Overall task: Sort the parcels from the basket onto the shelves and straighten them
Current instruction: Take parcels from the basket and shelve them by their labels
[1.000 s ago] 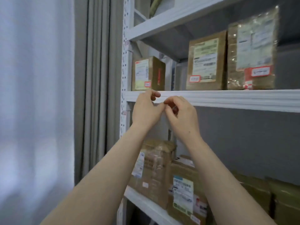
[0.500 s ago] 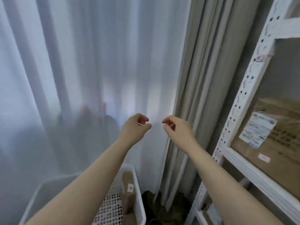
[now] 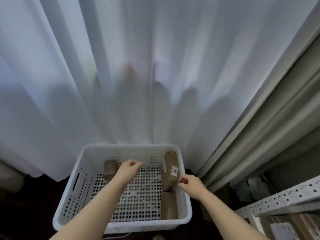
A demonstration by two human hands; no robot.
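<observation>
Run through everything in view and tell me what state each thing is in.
Basket: upright, three parcels inside.
Labelled parcel: on edge against right wall.
Plain parcel: by right wall, near front.
Small parcel: back left, partly hidden.
Left hand: above basket, fingers curled, empty.
Right hand: over right rim, fingers curled, empty.
Curtain: drawn closed.

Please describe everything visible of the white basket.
The white basket looks like plastic, with a rim, round holes in floor and walls, and a slot handle in its left wall. It stands on a dark floor before a white curtain. Three brown parcels lie inside: one far left, two along the right wall. The left hand is above its inside, the right hand above its right rim; no touch shows.
</observation>
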